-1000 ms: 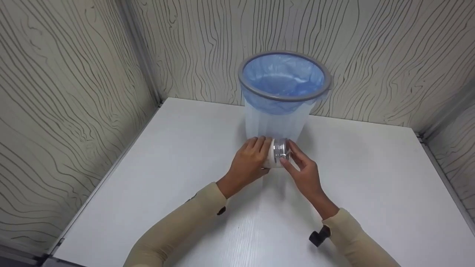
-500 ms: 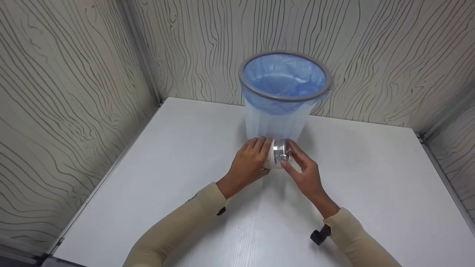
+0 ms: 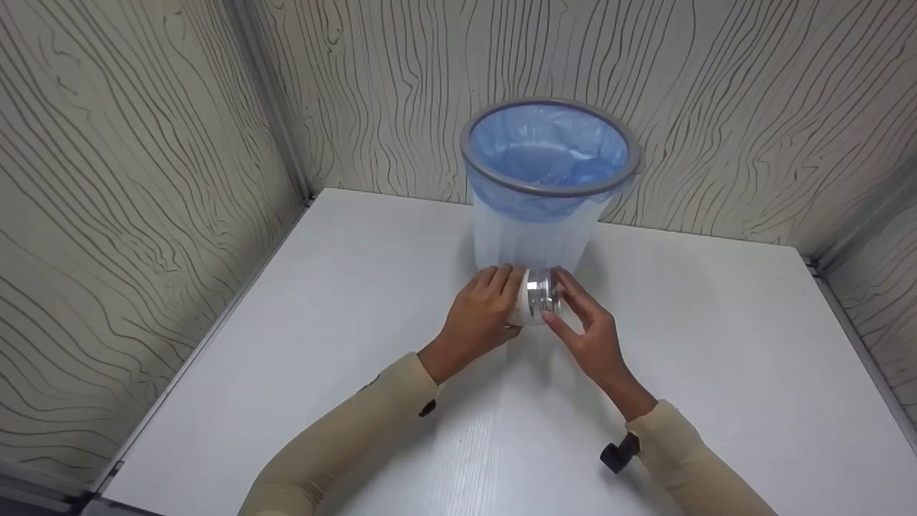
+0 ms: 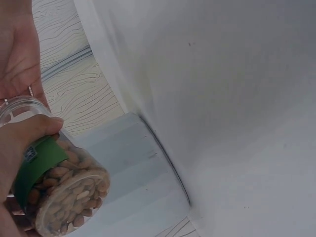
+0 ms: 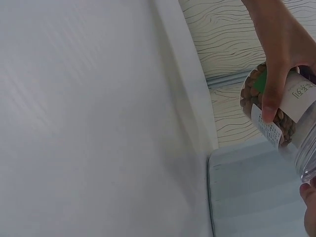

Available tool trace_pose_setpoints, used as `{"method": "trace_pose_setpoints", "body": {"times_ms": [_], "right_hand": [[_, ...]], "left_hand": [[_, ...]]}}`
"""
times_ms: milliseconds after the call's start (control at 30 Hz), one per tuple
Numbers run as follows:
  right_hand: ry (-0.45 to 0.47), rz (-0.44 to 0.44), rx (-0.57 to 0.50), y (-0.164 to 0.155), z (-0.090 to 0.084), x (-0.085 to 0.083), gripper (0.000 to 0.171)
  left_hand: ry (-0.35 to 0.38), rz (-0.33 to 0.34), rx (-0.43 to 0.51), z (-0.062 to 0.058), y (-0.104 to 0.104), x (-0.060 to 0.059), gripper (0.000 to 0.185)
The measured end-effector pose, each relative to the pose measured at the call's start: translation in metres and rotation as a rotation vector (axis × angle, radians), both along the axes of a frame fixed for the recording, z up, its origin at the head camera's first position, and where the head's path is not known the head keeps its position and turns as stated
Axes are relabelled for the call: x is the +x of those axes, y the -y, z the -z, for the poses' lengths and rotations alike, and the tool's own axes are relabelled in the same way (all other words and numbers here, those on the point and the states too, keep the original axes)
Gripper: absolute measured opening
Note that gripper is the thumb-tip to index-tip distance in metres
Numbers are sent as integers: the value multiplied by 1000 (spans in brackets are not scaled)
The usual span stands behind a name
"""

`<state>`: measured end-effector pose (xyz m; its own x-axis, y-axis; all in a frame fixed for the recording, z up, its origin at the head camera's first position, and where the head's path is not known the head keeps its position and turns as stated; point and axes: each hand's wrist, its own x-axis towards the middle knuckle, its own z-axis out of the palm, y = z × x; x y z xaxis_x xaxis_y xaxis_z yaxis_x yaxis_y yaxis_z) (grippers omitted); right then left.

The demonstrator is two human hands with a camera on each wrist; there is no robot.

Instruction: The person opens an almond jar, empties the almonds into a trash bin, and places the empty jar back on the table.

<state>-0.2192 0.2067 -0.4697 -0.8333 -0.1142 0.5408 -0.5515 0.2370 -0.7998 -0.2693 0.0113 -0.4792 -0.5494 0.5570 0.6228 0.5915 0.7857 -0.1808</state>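
Plainly, both hands are at work on one jar, meeting just about end to end around it. The left hand (image 3: 483, 304) wraps the body, its fingers over the far side and its thumb laid along the near side. The right hand (image 3: 593, 330) pinches the clear end between thumb and fingers; whether that end is a lid or a bare mouth cannot be told.

The jar (image 4: 74, 170) lies on its side between the two hands, base to the left hand, clear end to the right. Contents: brown almonds (image 4: 74, 205), crowded toward the base. A green label (image 4: 39, 168) shows by the left thumb; a white label (image 5: 299, 96) with printed characters sits under the left hand's grip.

Just beyond the hands stands a pale translucent bin (image 3: 530, 236), upright; contact between jar and bin cannot be judged. A blue liner (image 3: 548, 140) fills it and folds over the top, held under a grey rim (image 3: 548, 190).

Back from the hands, beige sleeves (image 3: 344, 430) cover both forearms, a black device (image 3: 620, 454) at the right cuff. Below and around the hands, white tabletop (image 3: 358, 308); beyond the bin, wood-grain panels (image 3: 387, 93).
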Motion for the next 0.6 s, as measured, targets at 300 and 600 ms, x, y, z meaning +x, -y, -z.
{"method": "trace_pose_setpoints", "body": {"times_ms": [300, 600], "right_hand": [[171, 52, -7, 5, -7, 5, 64], [198, 59, -18, 6, -9, 5, 64]], "left_hand": [[-2, 1, 4, 1, -1, 0, 88], [11, -4, -5, 1, -1, 0, 90]]}}
